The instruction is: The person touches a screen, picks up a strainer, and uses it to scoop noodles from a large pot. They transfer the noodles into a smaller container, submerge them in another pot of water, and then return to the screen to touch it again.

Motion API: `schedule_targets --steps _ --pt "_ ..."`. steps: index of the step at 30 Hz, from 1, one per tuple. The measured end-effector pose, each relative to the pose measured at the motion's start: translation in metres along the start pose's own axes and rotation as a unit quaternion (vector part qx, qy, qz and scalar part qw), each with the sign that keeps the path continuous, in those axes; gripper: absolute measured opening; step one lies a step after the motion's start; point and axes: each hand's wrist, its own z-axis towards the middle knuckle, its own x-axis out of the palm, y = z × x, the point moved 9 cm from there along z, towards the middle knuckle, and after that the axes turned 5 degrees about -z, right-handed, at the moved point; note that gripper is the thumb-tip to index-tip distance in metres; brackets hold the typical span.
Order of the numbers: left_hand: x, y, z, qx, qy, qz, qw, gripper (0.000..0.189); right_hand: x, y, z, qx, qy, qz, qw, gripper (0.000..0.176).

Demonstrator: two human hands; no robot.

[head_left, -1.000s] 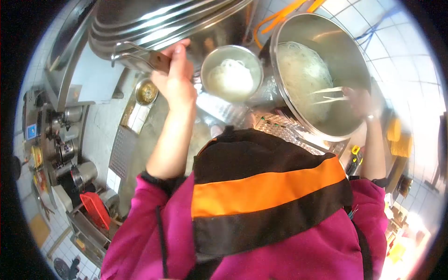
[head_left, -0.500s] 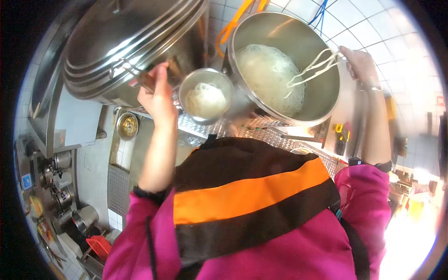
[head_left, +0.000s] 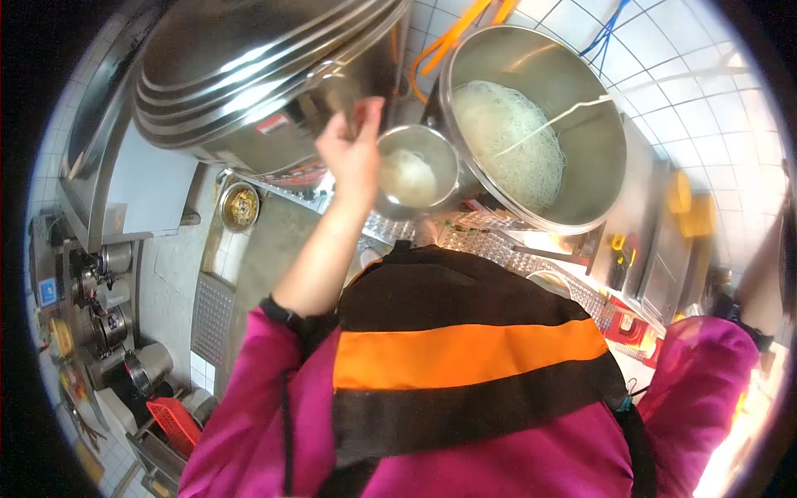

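My left hand (head_left: 353, 153) is closed on the handle of a small metal saucepan (head_left: 452, 158), which sits tilted toward me and holds pale noodles (head_left: 411, 178). The handle itself is blurred. Right beside it stands a large steel pot (head_left: 614, 187), with a mass of thin white noodles (head_left: 515, 141) in cloudy liquid. One pale, noodle-like strand (head_left: 552, 122) stretches from that mass past the rim and blurs out toward the upper right. My right hand (head_left: 784, 178) is at the far right edge, dark and mostly cut off; its fingers cannot be made out.
A big lidded steel vessel (head_left: 274, 75) stands at upper left. Orange (head_left: 457, 33) and blue (head_left: 606, 33) cords hang by the tiled wall. A metal bowl of scraps (head_left: 241, 207) lies low on the left, above a red basket (head_left: 174, 423). Yellow items (head_left: 693, 216) are at right.
My right hand has swung from the large pot's rim out to the far right, drawing pale strands along. My left hand and the saucepan have shifted right as the view moved.
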Motion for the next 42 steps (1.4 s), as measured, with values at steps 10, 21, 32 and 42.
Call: schedule_targets --steps 10,21,32,42 --pt "0.011 0.043 -0.006 -0.004 0.031 0.055 0.998 0.016 -0.007 0.044 0.010 -0.096 0.033 0.041 0.994 0.026" --pt "0.023 0.008 -0.029 -0.014 0.068 -0.013 0.998 0.012 0.055 0.063 -0.029 -0.137 0.154 0.055 0.977 0.031" --pt "0.017 -0.053 -0.045 -0.032 0.125 -0.062 0.990 0.016 0.250 0.032 -0.215 -0.179 0.357 0.000 0.917 0.030" --pt "0.005 -0.029 -0.073 -0.106 0.168 -0.048 0.979 0.017 0.215 -0.240 -0.543 0.280 0.315 -0.171 0.890 0.021"
